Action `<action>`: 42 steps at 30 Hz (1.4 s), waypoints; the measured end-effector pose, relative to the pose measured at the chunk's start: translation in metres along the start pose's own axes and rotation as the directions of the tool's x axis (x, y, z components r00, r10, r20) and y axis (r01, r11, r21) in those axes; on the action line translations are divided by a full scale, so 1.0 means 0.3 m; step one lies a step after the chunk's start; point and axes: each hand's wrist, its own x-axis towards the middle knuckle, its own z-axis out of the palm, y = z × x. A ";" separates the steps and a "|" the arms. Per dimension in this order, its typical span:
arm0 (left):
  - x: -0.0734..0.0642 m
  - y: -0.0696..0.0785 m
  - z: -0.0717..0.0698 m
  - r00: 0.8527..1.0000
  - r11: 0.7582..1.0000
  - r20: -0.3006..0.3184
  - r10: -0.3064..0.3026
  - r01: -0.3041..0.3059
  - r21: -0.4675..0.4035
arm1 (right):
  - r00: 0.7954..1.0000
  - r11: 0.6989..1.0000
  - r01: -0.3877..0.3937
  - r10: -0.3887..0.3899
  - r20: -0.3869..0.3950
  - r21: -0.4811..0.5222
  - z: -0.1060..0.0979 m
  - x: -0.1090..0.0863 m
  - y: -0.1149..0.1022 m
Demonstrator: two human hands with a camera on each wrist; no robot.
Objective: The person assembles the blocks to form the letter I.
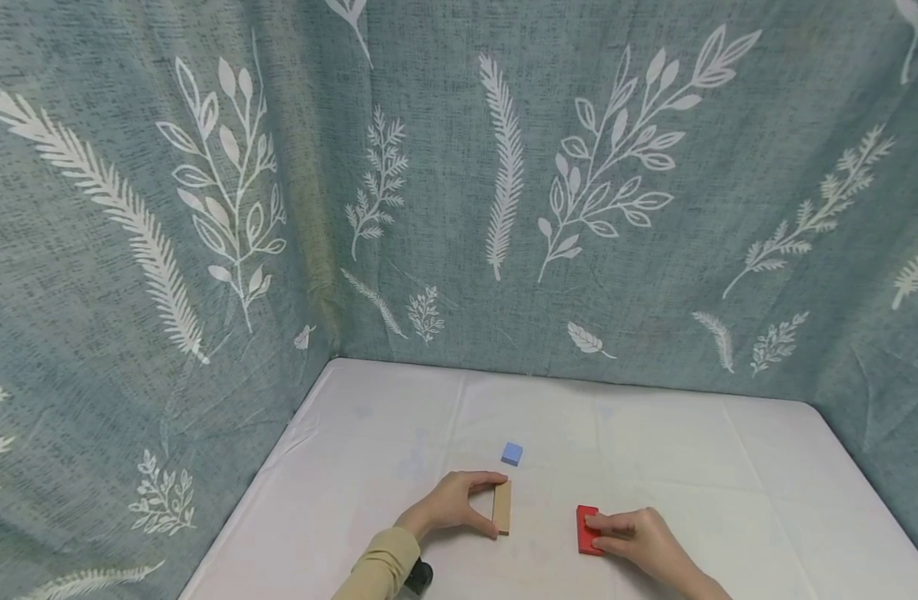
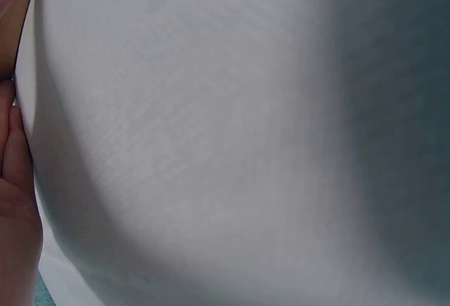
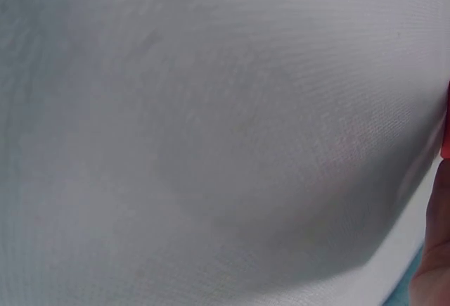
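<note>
Head cam's got left fingers (image 1: 483, 478) pinching the tan block (image 1: 502, 507) end to end, red block (image 1: 585, 539) parallel off its right, right fingers (image 1: 614, 522) touching it, can't tell if gripping.

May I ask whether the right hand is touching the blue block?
No, the right hand touches the red block; the blue block lies farther back.

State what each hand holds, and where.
Left hand: tan block, by its two short ends. Right hand touches red block on its right half; grip unclear.

Left hand (image 1: 447, 504) pinches wide, right hand (image 1: 642, 538) narrowly.
</note>
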 end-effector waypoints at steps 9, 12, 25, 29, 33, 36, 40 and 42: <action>-0.004 0.002 -0.001 1.000 1.000 0.001 0.006 -0.006 -0.001 | 1.000 1.000 0.000 -0.001 -0.006 -0.022 0.001 0.001 0.000; -0.005 0.004 -0.001 1.000 1.000 0.002 0.004 -0.004 -0.001 | 1.000 0.999 0.001 -0.001 -0.010 -0.032 0.002 0.001 0.001; -0.003 0.001 0.003 1.000 1.000 0.005 -0.007 0.007 -0.015 | 1.000 0.999 0.010 -0.011 -0.015 -0.043 0.002 -0.001 0.001; -0.003 -0.002 0.003 1.000 1.000 0.004 -0.005 0.005 -0.019 | 0.999 0.999 0.024 -0.025 -0.024 -0.047 0.004 -0.002 0.003; -0.005 -0.003 0.003 1.000 1.000 0.004 -0.004 0.004 -0.012 | 0.999 0.998 0.028 -0.029 -0.028 -0.062 0.006 -0.001 0.006; -0.005 -0.003 0.002 1.000 1.000 0.004 -0.005 0.005 -0.017 | 0.999 0.997 0.027 -0.029 -0.024 -0.071 0.006 0.001 0.007; -0.005 -0.001 0.000 1.000 1.000 0.006 -0.009 0.009 -0.024 | 1.000 0.997 0.022 -0.023 -0.019 -0.069 0.005 0.002 0.004; -0.006 0.001 0.000 1.000 1.000 0.007 -0.012 0.012 -0.029 | 1.000 0.998 0.020 -0.021 -0.016 -0.062 0.004 0.002 0.002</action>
